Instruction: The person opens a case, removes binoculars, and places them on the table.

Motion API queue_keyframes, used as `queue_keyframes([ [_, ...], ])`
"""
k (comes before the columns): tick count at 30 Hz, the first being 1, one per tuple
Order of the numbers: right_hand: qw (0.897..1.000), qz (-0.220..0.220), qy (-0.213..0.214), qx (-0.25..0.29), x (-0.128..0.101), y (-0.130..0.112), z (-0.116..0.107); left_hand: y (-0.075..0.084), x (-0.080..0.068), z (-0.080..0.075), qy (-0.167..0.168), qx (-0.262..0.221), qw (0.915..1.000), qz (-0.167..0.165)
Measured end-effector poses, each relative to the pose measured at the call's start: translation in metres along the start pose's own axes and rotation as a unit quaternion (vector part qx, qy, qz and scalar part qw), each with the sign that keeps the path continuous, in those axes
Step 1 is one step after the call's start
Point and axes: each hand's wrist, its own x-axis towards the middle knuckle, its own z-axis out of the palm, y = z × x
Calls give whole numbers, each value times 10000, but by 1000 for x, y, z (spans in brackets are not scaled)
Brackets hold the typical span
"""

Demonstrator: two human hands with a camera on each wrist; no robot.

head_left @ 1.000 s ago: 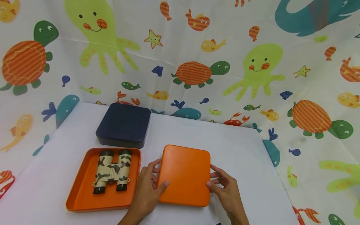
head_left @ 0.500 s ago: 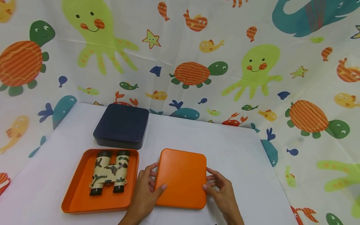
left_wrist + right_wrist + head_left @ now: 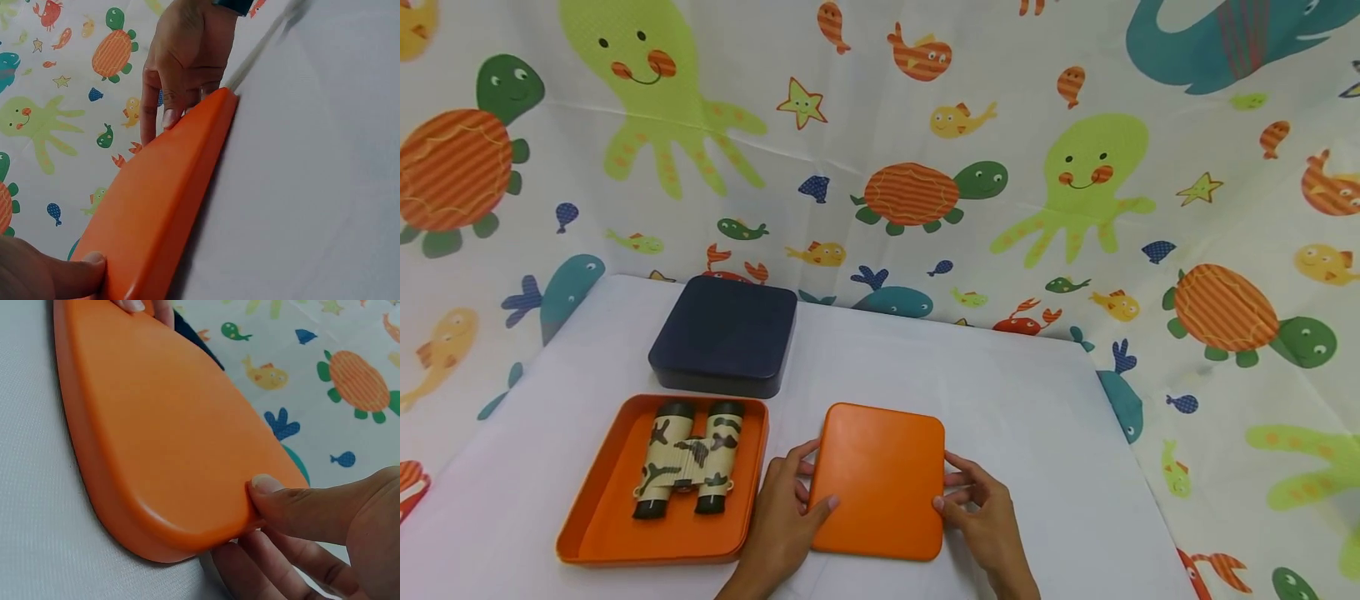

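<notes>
Orange lid [image 3: 878, 479] lies on the white table [image 3: 1037, 433], gripped at both side edges — left hand [image 3: 786, 521] with thumb on top and fingers curled along the left edge, right hand [image 3: 988, 521] likewise on the right edge. Just left of it sits the open orange tray [image 3: 595, 533] holding camouflage binoculars [image 3: 688, 457]; a dark blue box [image 3: 724, 335] stands behind the tray.

The head camera looked down from above at the whole table [image 3: 1000, 392]; both wrist cameras sat low and very close (almost skimming it), sharing the orange lid [image 3: 877, 479] from opposite sides.
</notes>
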Motion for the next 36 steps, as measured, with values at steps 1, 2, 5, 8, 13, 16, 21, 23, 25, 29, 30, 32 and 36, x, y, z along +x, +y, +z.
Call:
queue_keyframes([
  [1, 10000, -28, 2, -11, 0, 1, 0, -1, 0, 1, 20, 57, 10000, 13],
  [2, 10000, -61, -13, -23, 0, 1, 0, -2, 0, 1, 46, 102, 9999, 33],
  [5, 10000, -68, -29, -13, 0, 2, 0, -3, 0, 3, 143, 187, 9996, 175],
  [8, 10000, -37, -24, 17, 1, 5, 0, -3, -1, 4, 239, 256, 9991, 259],
  [13, 9998, -167, 2, 49, 3, 9, 0, -2, -2, 5, 274, 492, 9982, 216],
  [16, 9995, -302, 37, -47, 3, 10, 2, -1, -2, 5, 276, 635, 9974, 175],
  [21, 9987, -243, 152, -410, 2, 8, 4, -2, -1, 7, 257, 739, 9968, 185],
  [23, 9982, -220, 181, -525, 2, 8, 5, -3, -2, 8, 265, 737, 9967, 208],
  [25, 9973, -233, 261, -642, 2, 7, 6, -2, -2, 9, 287, 732, 9967, 203],
  [29, 9937, -349, 597, -885, 1, 4, 9, 1, -4, 8, 326, 717, 9966, 236],
  [30, 9923, -387, 703, -944, 1, 3, 10, 2, -5, 8, 317, 705, 9967, 256],
  [32, 9895, -461, 894, -1039, 0, -1, 13, 4, -7, 6, 295, 654, 9968, 350],
  [36, 9846, -657, 1084, -1203, -1, -8, 20, 14, -16, 1, 144, 497, 9964, 677],
])
